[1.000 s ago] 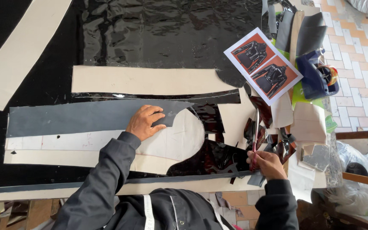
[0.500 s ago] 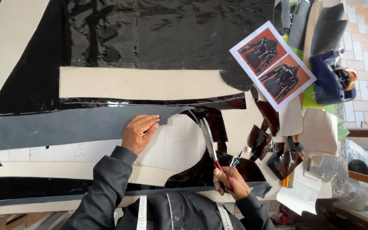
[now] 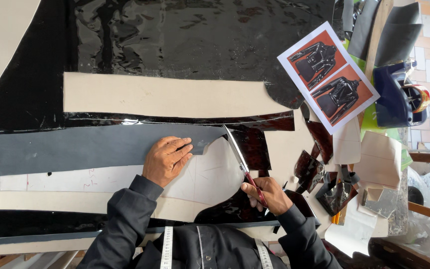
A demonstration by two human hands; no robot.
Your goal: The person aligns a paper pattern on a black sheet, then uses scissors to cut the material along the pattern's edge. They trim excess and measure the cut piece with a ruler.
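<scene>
Scissor handles are buried in the right hand (image 3: 267,193), fingers curled round them; blades (image 3: 235,147) point to 11 o'clock over the pale pattern (image 3: 210,174). Table's covered in glossy black sheet (image 3: 175,45), tiled floor at 3 o'clock. Left hand (image 3: 166,159) lies flat, fingers together, on the grey piece (image 3: 75,147).

Counts around the scissors

One pair of scissors (image 3: 238,152); two hands, left hand (image 3: 165,160) and right hand (image 3: 266,194), beside them; one printed sheet (image 3: 327,77) up-right showing two jackets; one measuring tape (image 3: 166,246) below; one grey strip (image 3: 85,147) left of them.
</scene>
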